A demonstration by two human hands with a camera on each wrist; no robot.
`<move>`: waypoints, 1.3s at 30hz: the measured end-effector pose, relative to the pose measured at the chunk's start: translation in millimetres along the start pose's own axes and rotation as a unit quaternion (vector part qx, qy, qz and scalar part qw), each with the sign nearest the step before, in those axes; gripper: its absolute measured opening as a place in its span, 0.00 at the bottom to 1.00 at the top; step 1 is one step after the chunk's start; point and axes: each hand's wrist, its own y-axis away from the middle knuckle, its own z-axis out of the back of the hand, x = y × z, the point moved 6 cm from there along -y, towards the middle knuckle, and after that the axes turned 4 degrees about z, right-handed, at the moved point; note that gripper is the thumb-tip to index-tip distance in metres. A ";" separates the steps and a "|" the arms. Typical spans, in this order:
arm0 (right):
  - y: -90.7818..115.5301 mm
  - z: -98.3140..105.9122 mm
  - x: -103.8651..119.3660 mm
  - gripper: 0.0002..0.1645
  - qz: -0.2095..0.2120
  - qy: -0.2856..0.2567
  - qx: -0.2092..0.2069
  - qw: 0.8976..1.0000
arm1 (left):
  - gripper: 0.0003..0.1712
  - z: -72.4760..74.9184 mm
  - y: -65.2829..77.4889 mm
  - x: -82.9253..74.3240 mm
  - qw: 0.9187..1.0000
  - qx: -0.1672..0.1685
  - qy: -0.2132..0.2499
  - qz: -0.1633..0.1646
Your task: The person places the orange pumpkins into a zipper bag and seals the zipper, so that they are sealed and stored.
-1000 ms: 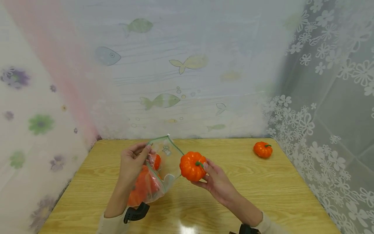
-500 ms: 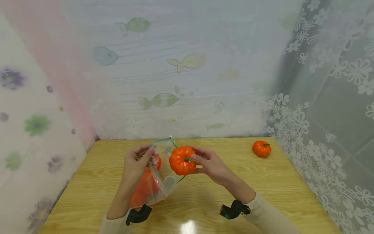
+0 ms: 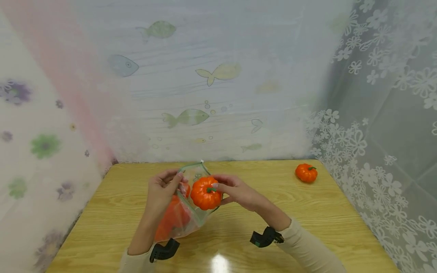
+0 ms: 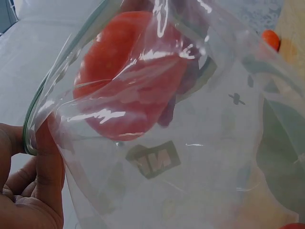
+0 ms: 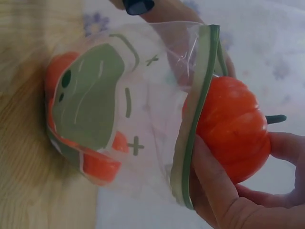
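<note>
My right hand (image 3: 239, 191) holds a small orange toy pumpkin (image 3: 202, 200) with a green stem, thumb near the stem. It sits right at the mouth of a clear zip bag (image 5: 157, 100) with green edging and a green printed pattern. In the right wrist view, part of the pumpkin lies behind the bag's green rim, with the stem pointing outward. On the other side, my left hand (image 3: 162, 193) pinches the rim between thumb and fingers, keeping the mouth spread. Orange pieces (image 5: 101, 168) show through the bag's lower part, partly hidden by the print.
Another orange pumpkin (image 3: 306, 173) lies at the back right of the wooden table (image 3: 273, 216). A patterned curtain (image 3: 218, 94) hangs behind the table's far edge, and flowered cloth hangs at both sides. Each wrist carries a black camera (image 3: 266, 237).
My right hand has carried the pumpkin leftward from beside the bag to its mouth. My left hand, still pinching the rim, has shifted slightly right.
</note>
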 end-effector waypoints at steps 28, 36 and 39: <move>-16.4 -11.8 -13.2 0.31 -0.006 -0.004 -0.026 1.000 | 0.13 -5.3 -2.6 0.5 1.000 -0.005 0.005 0.008; -13.7 -12.5 -12.5 0.30 0.012 -0.024 -0.023 0.999 | 0.09 -2.8 -1.0 0.3 1.000 -0.019 -0.004 0.013; -13.2 -11.0 -10.8 0.29 0.028 -0.026 -0.041 0.998 | 0.11 -1.1 -1.2 -0.4 1.000 -0.025 -0.010 0.011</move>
